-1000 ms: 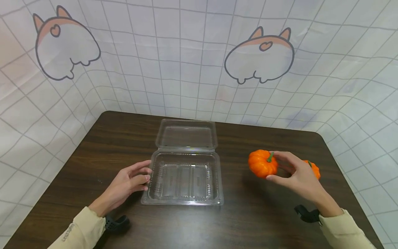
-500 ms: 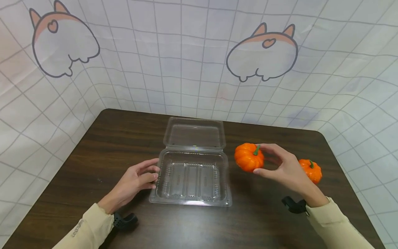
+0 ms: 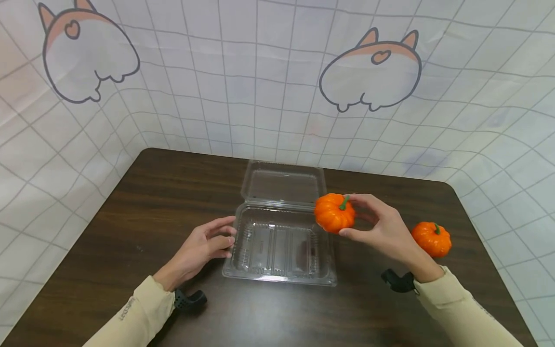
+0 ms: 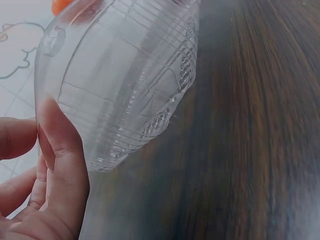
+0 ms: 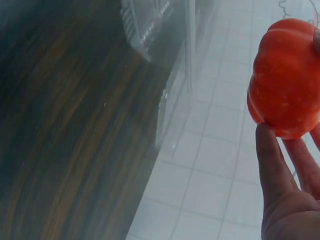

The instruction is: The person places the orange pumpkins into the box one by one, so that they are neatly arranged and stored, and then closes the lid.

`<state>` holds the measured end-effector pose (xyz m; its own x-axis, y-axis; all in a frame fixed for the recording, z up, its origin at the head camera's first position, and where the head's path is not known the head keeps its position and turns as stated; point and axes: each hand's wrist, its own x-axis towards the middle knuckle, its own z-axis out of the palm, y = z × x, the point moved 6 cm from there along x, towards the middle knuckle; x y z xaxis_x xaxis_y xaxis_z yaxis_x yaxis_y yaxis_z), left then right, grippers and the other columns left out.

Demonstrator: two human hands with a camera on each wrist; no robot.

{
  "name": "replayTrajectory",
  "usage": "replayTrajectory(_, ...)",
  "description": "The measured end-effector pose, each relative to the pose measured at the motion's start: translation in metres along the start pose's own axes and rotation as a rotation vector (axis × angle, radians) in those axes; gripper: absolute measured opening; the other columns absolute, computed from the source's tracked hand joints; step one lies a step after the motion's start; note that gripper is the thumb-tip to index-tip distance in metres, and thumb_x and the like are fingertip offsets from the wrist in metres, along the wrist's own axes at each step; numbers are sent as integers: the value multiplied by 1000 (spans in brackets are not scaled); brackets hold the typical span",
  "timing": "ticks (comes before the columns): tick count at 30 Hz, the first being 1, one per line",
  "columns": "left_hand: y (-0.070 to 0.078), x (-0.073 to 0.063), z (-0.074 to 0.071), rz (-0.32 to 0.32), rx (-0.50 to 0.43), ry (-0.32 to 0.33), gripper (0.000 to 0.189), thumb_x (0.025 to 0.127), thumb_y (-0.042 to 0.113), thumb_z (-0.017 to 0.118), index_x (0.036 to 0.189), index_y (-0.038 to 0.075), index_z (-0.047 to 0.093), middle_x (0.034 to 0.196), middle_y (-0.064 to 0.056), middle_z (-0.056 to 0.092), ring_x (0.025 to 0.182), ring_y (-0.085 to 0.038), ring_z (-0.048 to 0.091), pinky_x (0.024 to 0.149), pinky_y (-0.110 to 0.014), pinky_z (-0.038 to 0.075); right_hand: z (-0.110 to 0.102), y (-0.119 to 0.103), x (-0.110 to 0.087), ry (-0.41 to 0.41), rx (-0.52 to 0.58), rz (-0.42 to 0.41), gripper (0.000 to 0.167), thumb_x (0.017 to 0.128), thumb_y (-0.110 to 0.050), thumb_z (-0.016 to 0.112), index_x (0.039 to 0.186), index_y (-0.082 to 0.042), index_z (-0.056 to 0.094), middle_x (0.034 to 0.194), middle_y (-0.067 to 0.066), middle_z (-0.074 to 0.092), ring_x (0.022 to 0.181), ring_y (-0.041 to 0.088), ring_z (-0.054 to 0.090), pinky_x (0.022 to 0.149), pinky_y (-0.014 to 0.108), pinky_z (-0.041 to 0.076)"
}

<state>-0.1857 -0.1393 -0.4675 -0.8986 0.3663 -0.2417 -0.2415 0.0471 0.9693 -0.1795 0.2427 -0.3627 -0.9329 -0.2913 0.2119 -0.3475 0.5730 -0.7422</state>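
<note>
Orange pumpkin: held up at the back right corner of the clear container, covering that corner in the head view; how far above the rim, I cannot tell.
Pumpkin weight: probably light, since fingertips alone seem to carry it; it looks like a moulded imitation.
Pumpkin skin: glossy, likely stiff and slightly slick; the grooves between the ribs should give fingertips something to settle into.
Green stem: short and thin, best kept out of the hold; the rounded sides look sounder.
Right hand: grip clamped on the pumpkin's right side, thumb on the near part and fingers behind, which leaves the left side bare.
Container walls: thin see-through plastic standing on the bench, likely very light and springy, apt to slide or flex if knocked.
Lid: folded back at the hinge, away from the near side; probably floppy, so a poor place to take hold.
Left hand: grip pinched on the left rim, a fair spot for steadying; a hard squeeze could buckle the wall.
Second pumpkin: resting on the bench beside the right wrist, likely similar to handle.
</note>
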Motion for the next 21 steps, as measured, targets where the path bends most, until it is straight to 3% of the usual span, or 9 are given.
replayTrajectory(3, -1, 2, 4, -4, -14, -5, 64, 98, 9, 65, 157, 6, 39, 125, -7, 56, 94, -11, 64, 82, -28, 63, 7, -1, 2, -20, -12, 32, 67, 81, -22, 90, 141, -17, 58, 141, 4, 62, 124, 6, 66, 101, 9, 51)
replayTrajectory(6, -2, 5, 9, -10, -29, -7, 64, 98, 9, 66, 157, 6, 39, 126, -8, 56, 93, -11, 64, 82, -28, 64, 14, -3, 3, -39, -20, 46, 69, 81, -24, 90, 141, -14, 58, 142, 7, 62, 125, 24, 67, 103, 23, 56)
replayTrajectory(8, -2, 7, 12, -12, -35, -6, 64, 98, 9, 66, 157, 7, 40, 126, -9, 57, 93, -11, 65, 81, -28, 64, 18, -6, 5, -49, -20, 42, 69, 82, -24, 90, 141, -12, 57, 142, 9, 62, 124, 29, 67, 104, 35, 57)
replayTrajectory(11, -1, 10, 17, -11, -44, -11, 64, 98, 9, 67, 156, 9, 40, 128, -10, 57, 93, -12, 65, 81, -28, 64, 24, -9, 7, -62, -7, 39, 69, 81, -24, 90, 141, -12, 57, 142, 9, 62, 125, 30, 67, 105, 43, 56)
replayTrajectory(21, -3, 18, 28, -19, -61, -16, 62, 98, 9, 66, 155, 12, 42, 129, -11, 57, 94, -15, 64, 80, -29, 63, 44, -12, 13, -113, 31, 26, 69, 81, -27, 90, 141, -13, 58, 141, 8, 62, 126, 30, 67, 103, 38, 57)
